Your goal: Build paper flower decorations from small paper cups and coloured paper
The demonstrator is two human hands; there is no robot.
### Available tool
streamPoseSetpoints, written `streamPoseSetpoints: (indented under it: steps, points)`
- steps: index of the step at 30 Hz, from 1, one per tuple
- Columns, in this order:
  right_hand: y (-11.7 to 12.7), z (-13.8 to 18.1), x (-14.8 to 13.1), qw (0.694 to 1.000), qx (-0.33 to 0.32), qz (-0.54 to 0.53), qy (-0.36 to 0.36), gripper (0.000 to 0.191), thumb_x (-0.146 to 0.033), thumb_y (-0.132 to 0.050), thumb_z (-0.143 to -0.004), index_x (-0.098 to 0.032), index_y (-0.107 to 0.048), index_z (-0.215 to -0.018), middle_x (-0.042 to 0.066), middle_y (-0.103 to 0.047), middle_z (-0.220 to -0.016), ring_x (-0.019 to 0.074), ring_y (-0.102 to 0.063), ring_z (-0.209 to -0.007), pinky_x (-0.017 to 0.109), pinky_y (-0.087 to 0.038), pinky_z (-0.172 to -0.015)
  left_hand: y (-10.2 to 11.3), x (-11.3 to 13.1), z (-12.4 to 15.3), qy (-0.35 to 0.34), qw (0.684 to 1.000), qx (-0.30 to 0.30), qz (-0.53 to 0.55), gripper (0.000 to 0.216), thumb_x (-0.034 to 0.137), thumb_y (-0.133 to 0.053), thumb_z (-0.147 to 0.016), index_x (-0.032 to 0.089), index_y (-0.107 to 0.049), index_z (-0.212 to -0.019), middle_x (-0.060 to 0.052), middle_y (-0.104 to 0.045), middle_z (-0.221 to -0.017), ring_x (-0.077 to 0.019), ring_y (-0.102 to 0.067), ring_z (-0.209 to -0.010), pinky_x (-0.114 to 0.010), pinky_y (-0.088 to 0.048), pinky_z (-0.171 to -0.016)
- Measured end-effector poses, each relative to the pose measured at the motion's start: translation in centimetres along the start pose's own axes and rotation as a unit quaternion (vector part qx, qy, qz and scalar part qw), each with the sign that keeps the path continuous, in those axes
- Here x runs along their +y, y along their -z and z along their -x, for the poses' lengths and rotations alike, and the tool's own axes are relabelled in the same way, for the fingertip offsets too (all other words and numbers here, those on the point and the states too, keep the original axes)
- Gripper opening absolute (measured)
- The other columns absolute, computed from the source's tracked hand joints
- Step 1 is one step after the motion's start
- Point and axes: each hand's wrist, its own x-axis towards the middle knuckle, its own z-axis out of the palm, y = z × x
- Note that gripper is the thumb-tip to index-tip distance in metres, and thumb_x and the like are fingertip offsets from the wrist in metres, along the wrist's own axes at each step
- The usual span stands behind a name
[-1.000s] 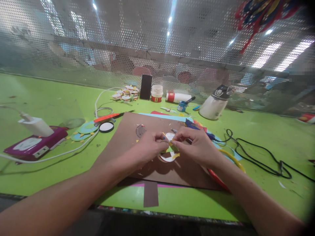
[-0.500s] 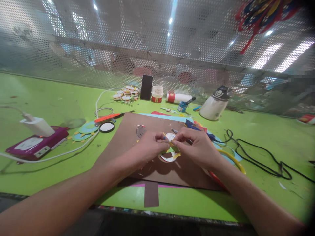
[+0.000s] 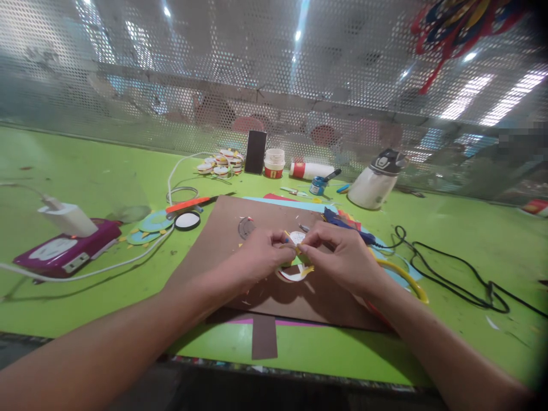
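My left hand point(image 3: 265, 254) and my right hand point(image 3: 342, 254) meet above a brown board point(image 3: 209, 245). Both are closed, thumbs and forefingers pinching a small round paper craft piece point(image 3: 294, 277) between them. It is white with a dark red edge, and has green and yellow parts. My fingertips cover much of it. Behind them, a white paper disc point(image 3: 297, 236) with faint marks shows. Beside my right hand lies a dark blue corded tool point(image 3: 345, 222), apparently a glue gun. Yellow-and-red scissor-like handles point(image 3: 406, 279) lie partly under my right wrist.
To the left are a purple power strip point(image 3: 68, 245), an orange cutter knife point(image 3: 186, 205) and a round black-rimmed pad point(image 3: 187, 221). Farther back stand a phone point(image 3: 256, 152), paper cups point(image 3: 274, 163), a blue jar point(image 3: 317, 185) and a white jug point(image 3: 372, 185). A black cord point(image 3: 462, 271) loops at right.
Both hands keep nearly the same pinch on the paper craft piece. The whole view has shifted very slightly; nothing else has visibly moved.
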Motion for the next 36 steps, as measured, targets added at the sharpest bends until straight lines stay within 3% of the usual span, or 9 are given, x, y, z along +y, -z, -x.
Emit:
streamPoseSetpoints:
  steps: [5,16,26,31,36]
  points:
    - [-0.1,-0.1,0.0,1.000,-0.004,-0.003,-0.004,0.014,-0.019,-0.061,-0.080,-0.017,-0.063,-0.066,0.001,-0.064,-0.067,0.0139,-0.056,-0.065,0.027,-0.042,-0.062,0.0,-0.1,-0.1,0.018,1.000,0.001,0.000,0.016,0.031,-0.063,-0.075,0.016,-0.063,-0.080,0.000,-0.062,-0.066,-0.0105,-0.054,-0.054,-0.021,-0.039,-0.051]
    - [-0.1,-0.2,0.1,1.000,-0.007,-0.002,-0.001,0.015,-0.020,-0.061,-0.080,-0.017,-0.063,-0.066,0.001,-0.063,-0.066,0.0134,-0.055,-0.063,0.027,-0.042,-0.061,-0.2,0.4,0.1,0.006,1.000,0.001,0.007,0.008,0.023,-0.062,-0.075,0.015,-0.061,-0.075,0.001,-0.060,-0.064,-0.0109,-0.057,-0.058,-0.020,-0.042,-0.056]
    - [0.4,-0.3,-0.2,1.000,0.004,0.012,-0.001,0.010,-0.020,-0.059,-0.079,-0.017,-0.068,-0.076,0.002,-0.065,-0.071,0.0152,-0.057,-0.068,0.029,-0.044,-0.063,0.2,-0.6,-0.2,-0.006,1.000,0.001,-0.028,0.018,0.031,-0.062,-0.075,0.016,-0.065,-0.084,-0.002,-0.064,-0.072,-0.0132,-0.058,-0.062,-0.022,-0.041,-0.055]
    - [0.8,-0.4,0.2,1.000,0.011,-0.001,-0.004,0.012,-0.023,-0.060,-0.081,-0.017,-0.069,-0.084,0.006,-0.068,-0.085,0.0188,-0.062,-0.080,0.034,-0.048,-0.074,0.2,-0.3,-0.1,-0.022,1.000,-0.008,0.004,0.021,0.034,-0.065,-0.074,0.015,-0.065,-0.083,-0.003,-0.065,-0.073,-0.0132,-0.058,-0.062,-0.022,-0.043,-0.056]
    - [0.7,-0.3,0.2,0.999,-0.031,-0.015,-0.010,0.020,-0.023,-0.061,-0.082,-0.018,-0.068,-0.100,0.008,-0.071,-0.100,0.0215,-0.065,-0.093,0.037,-0.050,-0.085,0.0,-0.2,0.1,-0.002,1.000,-0.003,0.018,0.026,0.035,-0.066,-0.075,0.014,-0.063,-0.091,-0.002,-0.062,-0.067,-0.0118,-0.056,-0.055,-0.020,-0.039,-0.050]
